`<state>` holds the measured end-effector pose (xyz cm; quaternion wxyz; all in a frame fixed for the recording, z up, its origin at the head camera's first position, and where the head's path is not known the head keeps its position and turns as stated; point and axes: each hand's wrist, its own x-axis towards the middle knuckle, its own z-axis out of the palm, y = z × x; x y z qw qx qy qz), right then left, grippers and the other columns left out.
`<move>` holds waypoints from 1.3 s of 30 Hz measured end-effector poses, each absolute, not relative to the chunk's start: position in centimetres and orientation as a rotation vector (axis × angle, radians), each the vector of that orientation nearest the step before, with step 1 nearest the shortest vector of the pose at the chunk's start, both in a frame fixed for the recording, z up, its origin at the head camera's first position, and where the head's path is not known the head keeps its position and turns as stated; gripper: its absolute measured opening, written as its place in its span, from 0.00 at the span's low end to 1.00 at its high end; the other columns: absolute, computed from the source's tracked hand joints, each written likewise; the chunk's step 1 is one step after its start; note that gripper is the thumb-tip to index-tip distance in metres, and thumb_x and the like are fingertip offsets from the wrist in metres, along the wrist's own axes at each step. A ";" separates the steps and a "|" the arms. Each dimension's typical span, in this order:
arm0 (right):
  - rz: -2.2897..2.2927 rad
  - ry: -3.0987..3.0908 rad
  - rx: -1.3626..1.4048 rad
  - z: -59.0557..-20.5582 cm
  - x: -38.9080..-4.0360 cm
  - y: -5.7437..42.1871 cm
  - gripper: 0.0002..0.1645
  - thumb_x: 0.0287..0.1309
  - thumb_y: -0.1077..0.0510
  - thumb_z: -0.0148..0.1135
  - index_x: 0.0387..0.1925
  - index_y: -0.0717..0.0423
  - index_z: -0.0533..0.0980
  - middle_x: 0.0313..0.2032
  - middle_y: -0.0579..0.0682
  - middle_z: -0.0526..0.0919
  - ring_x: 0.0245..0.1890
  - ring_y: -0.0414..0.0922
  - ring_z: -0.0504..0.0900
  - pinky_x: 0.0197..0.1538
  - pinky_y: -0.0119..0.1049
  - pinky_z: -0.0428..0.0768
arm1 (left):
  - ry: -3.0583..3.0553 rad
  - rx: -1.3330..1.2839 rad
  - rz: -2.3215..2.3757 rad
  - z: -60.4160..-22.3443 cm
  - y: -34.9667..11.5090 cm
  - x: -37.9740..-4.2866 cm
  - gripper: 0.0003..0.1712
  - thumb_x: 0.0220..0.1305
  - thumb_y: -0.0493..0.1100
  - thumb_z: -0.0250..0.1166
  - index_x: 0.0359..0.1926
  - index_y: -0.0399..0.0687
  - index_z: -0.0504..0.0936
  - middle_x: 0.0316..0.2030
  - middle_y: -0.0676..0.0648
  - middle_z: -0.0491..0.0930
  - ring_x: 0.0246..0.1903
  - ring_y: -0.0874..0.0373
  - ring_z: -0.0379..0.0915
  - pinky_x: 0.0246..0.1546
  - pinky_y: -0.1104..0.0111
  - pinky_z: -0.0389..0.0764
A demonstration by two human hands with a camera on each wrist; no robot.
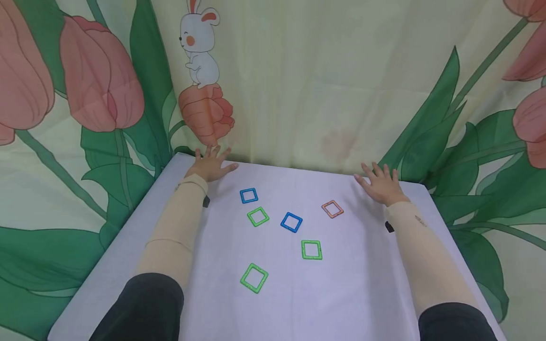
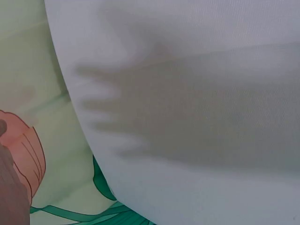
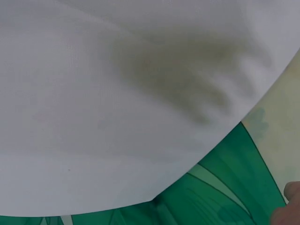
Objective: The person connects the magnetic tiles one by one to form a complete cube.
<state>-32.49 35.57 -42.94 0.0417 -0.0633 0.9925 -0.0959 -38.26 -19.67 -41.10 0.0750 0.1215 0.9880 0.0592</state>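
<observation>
My left hand [image 1: 211, 165] is held over the far left edge of the white table, fingers spread and nothing in them. Its shadow falls on the cloth in the left wrist view. Near the far right edge my right hand [image 1: 383, 185] also has spread fingers and holds nothing; fingertips [image 3: 291, 192] show at the right wrist view's corner. Between the arms lie square plastic frames: a blue square [image 1: 250, 202] nearest the left hand, a green square [image 1: 251, 221], another blue square [image 1: 287, 228], an orange square [image 1: 327, 212] nearest the right hand, and two more green squares, one right [image 1: 312, 258], one nearer [image 1: 249, 287].
A white cloth covers the table [image 1: 350, 293], whose far edge meets a hanging curtain [image 1: 290, 94]. Tulips, leaves and a rabbit on a carrot are printed on the curtain. Both forearms wear beige sleeves under dark ones, with small dark devices at the wrists.
</observation>
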 end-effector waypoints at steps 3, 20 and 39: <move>-0.314 3.030 -0.199 -43.4 -32.8 35.8 0.58 0.68 0.18 0.23 0.83 0.52 0.41 0.80 0.72 0.37 0.77 0.78 0.31 0.74 0.76 0.24 | 2.966 0.355 0.186 -41.4 -19.9 -38.3 0.52 0.71 0.79 0.36 0.84 0.58 0.38 0.82 0.34 0.36 0.81 0.34 0.22 0.75 0.31 0.22; -0.311 3.026 -0.291 -45.5 -32.8 31.8 0.54 0.74 0.24 0.23 0.79 0.60 0.55 0.77 0.72 0.52 0.78 0.76 0.39 0.77 0.74 0.31 | 2.746 0.437 0.251 -45.2 -17.9 -36.9 0.47 0.62 0.67 0.66 0.72 0.43 0.72 0.69 0.36 0.70 0.69 0.42 0.66 0.73 0.44 0.68; -0.198 2.895 -0.871 -47.0 -32.0 15.1 0.41 0.76 0.28 0.38 0.79 0.44 0.62 0.76 0.56 0.65 0.76 0.60 0.62 0.78 0.61 0.61 | 2.789 0.629 0.305 -47.2 -14.1 -35.8 0.47 0.59 0.60 0.73 0.74 0.47 0.68 0.66 0.41 0.71 0.62 0.45 0.68 0.67 0.50 0.75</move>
